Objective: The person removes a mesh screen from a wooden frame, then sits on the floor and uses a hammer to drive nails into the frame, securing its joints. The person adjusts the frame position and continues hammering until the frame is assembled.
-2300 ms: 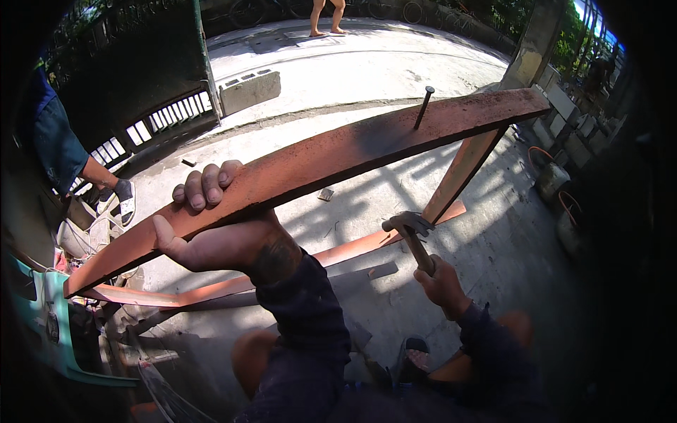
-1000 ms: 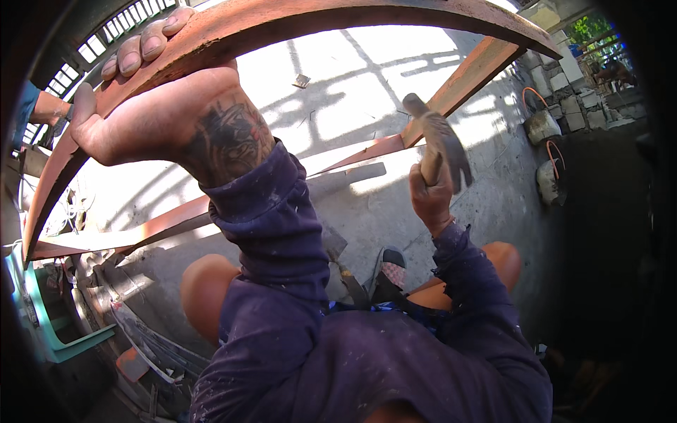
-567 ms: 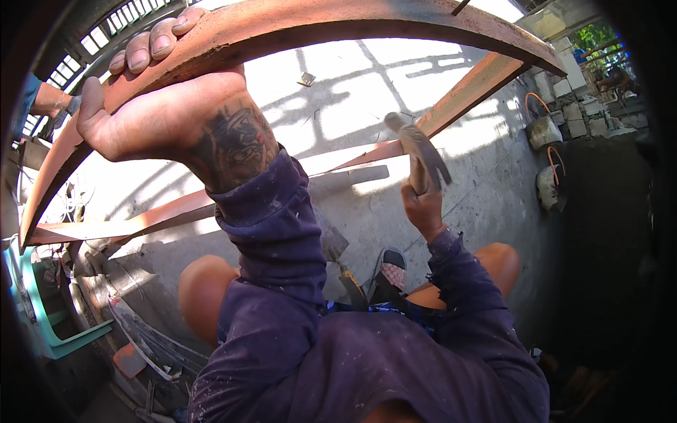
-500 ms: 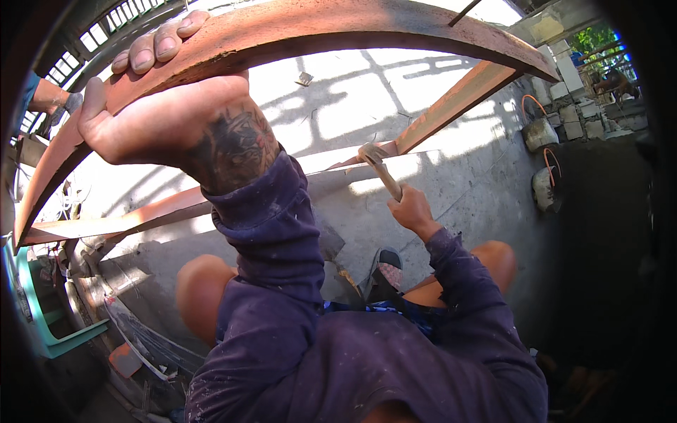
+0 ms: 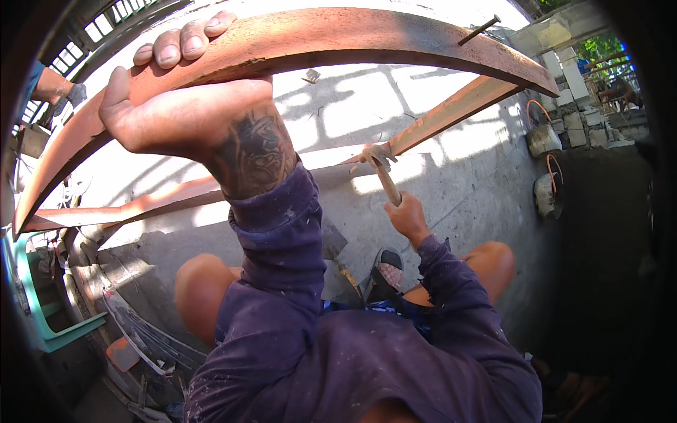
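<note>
A reddish-brown wooden plank (image 5: 338, 39), curved by the lens, spans the upper part of the view. My left hand (image 5: 187, 116) is closed around its left portion, fingers over the upper edge and palm against the lower one. Near the plank's right end, a long nail (image 5: 481, 29) sticks out at a slant. Lower down, my right hand (image 5: 409, 217) grips the wooden handle of a claw hammer (image 5: 386, 182), its head beside a second reddish board (image 5: 441, 116). That board meets the plank near its right end. The hammer is apart from the nail.
Two buckets (image 5: 544, 141) with orange handles stand at the right near broken blocks (image 5: 582, 127). A turquoise plastic frame (image 5: 74, 333) and scraps lie at the lower left. Another person's hand (image 5: 55, 86) shows at the far left. My sandalled foot (image 5: 388, 268) rests on the concrete floor (image 5: 458, 190).
The plank sits lower in the picture, and the nail's head has come into view. My left hand appears further right. The hammer has barely shifted in my right hand.
</note>
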`<state>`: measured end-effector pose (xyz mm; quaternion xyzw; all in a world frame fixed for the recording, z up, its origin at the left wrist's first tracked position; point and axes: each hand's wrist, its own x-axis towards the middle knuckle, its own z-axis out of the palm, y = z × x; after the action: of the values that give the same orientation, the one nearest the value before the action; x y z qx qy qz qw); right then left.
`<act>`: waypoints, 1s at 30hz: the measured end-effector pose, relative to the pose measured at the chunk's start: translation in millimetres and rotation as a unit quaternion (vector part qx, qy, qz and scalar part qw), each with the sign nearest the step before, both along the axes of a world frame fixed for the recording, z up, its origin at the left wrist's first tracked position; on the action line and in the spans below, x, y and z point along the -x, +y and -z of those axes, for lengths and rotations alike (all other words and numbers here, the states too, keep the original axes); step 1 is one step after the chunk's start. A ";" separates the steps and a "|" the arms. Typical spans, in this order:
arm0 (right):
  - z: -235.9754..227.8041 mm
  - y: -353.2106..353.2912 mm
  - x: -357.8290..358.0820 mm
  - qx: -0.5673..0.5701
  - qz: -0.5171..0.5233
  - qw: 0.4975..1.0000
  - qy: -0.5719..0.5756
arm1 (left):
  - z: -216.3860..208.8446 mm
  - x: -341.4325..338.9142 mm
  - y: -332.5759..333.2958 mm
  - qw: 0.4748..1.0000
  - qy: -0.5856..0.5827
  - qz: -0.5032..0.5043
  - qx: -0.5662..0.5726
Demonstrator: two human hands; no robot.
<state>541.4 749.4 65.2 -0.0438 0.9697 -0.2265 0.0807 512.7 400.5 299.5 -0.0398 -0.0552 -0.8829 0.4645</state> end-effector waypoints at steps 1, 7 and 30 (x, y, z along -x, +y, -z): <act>1.0 1.9 -0.5 0.079 0.000 0.997 0.013 | 1.2 4.2 5.1 0.997 -0.070 0.002 -0.044; -63.5 4.3 -14.2 0.291 0.049 0.954 -0.047 | 10.4 2.2 -19.7 1.000 0.019 0.002 0.021; -107.9 42.0 -23.1 0.071 -0.027 0.971 -0.228 | -5.0 14.0 -42.5 0.995 -0.011 -0.098 0.014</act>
<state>564.5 791.5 173.1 -0.0228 0.9055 -0.2968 0.3025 498.7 357.9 304.5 -0.0312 -0.0760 -0.8329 0.5472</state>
